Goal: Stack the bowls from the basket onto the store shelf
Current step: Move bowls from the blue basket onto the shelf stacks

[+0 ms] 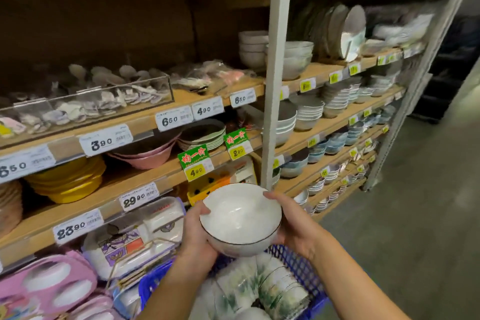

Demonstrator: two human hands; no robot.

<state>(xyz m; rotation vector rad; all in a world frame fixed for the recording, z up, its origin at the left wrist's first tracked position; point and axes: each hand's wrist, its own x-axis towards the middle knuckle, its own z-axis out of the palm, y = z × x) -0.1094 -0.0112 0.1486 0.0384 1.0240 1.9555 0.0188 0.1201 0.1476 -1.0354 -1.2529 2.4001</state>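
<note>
A white bowl with a thin dark rim is held upright above the blue plastic basket. My left hand grips its left side, thumb over the rim. My right hand grips its right side, thumb on the rim too. Inside the basket lie several more bowls with a green leaf pattern, stacked on their sides. On the shelf past the grey upright, a stack of pale bowls stands at about head height.
Wooden shelves with price tags fill the left and centre. They carry yellow plates, pink bowls, a plate stack and a clear bin of spoons. A grey upright post divides the bays. Grey floor lies right.
</note>
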